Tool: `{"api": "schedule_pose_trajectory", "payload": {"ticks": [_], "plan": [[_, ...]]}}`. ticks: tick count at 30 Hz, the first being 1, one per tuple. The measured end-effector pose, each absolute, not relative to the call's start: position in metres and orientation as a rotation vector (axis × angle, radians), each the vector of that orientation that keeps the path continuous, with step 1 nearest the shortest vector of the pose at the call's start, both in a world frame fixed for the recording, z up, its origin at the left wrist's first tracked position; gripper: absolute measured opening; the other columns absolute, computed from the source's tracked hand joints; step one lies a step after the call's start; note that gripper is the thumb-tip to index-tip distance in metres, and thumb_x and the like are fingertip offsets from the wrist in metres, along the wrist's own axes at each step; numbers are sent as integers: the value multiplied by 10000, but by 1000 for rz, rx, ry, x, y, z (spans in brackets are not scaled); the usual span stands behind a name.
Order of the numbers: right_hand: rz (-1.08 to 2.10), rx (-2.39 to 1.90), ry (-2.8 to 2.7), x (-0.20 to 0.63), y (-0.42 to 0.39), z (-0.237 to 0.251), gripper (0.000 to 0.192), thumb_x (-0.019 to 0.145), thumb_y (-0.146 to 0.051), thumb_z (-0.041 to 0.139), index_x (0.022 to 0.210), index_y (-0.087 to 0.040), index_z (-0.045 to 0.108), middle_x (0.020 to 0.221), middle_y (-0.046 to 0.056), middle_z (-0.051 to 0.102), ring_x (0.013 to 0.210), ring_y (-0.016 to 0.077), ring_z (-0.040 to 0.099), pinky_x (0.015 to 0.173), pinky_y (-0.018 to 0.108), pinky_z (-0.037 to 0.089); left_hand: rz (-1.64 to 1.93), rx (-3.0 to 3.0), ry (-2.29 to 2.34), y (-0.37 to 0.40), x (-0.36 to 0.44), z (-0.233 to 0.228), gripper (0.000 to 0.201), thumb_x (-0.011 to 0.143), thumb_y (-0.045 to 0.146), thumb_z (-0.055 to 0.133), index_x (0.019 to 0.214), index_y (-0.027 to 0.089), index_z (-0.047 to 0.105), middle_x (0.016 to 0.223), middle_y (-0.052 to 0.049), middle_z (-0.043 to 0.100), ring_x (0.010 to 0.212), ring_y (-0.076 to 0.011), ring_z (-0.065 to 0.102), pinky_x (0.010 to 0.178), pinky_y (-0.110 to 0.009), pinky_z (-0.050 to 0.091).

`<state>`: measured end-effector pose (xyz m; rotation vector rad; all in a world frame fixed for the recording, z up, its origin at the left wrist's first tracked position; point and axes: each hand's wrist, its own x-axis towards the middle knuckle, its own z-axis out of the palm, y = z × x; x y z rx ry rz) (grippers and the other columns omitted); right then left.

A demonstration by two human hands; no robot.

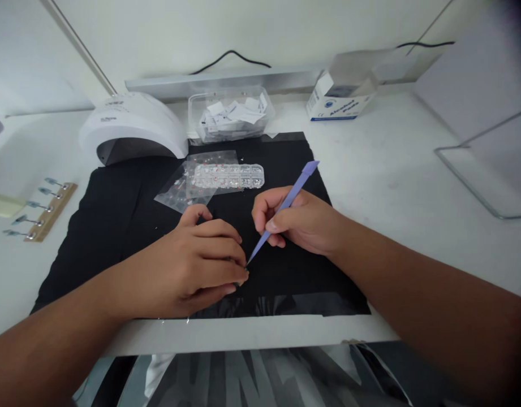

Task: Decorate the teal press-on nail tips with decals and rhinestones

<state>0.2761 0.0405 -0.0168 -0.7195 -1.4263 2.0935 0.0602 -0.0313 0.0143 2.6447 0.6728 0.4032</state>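
Purple tweezers (294,189) slant through my right hand (292,217), whose fingers pinch them like a pen. Their fine tip points down-left and reaches the fingertips of my left hand (201,260). That hand is closed, fingers curled, low over the black mat (281,282). A small dark thing (245,270) shows at its fingertips, mostly hidden, so its kind is unclear. Beyond both hands, a clear compartment case (230,176) with small shiny pieces lies on clear sheets (179,186) dotted with tiny bits.
A white nail lamp (133,124) stands back left. Near it are a clear box of paper packets (230,116) and an opened alcohol pads carton (340,102). A wooden strip with several small stands (52,212) sits at left. A metal-framed panel (476,169) is at right.
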Motion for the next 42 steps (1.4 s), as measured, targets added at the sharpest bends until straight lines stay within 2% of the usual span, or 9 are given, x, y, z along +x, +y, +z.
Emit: {"api": "schedule_pose_trajectory", "payload": {"ticks": [14, 22, 29, 36, 42], "plan": [[2080, -689, -1348, 279, 44, -18, 58, 573, -117, 603, 602, -132, 651, 462, -29, 571, 395, 73, 513, 345, 148, 371, 489, 2664, 689, -31, 59, 14, 27, 932, 187, 623, 943, 184, 648, 1013, -25, 766, 1090, -239, 630, 971, -453, 292], [2076, -679, -1357, 280, 45, -19, 66, 579, -116, 596, 611, -130, 652, 462, -26, 572, 403, 75, 514, 349, 147, 373, 478, 2676, 699, -31, 58, 13, 55, 911, 232, 648, 914, 179, 661, 1021, -41, 737, 1062, -249, 619, 968, -469, 281], [2073, -681, -1353, 280, 45, -19, 58, 579, -118, 602, 606, -129, 651, 460, -26, 573, 398, 72, 513, 348, 145, 377, 513, 2672, 634, -30, 58, 12, 26, 918, 172, 638, 909, 165, 661, 1024, -33, 752, 1054, -228, 632, 983, -465, 308], [2074, -675, -1349, 280, 45, -19, 64, 577, -116, 601, 609, -128, 655, 464, -26, 574, 398, 72, 516, 348, 144, 380, 560, 2701, 659, -31, 58, 12, 52, 924, 194, 637, 882, 173, 659, 1056, -30, 760, 1080, -231, 627, 997, -464, 298], [2070, -677, -1330, 280, 45, -18, 59, 577, -118, 601, 607, -130, 651, 472, -30, 570, 401, 73, 519, 346, 145, 379, 535, 2685, 686, -30, 58, 10, 40, 916, 216, 649, 916, 177, 657, 1032, -33, 754, 1074, -237, 629, 997, -465, 294]]}}
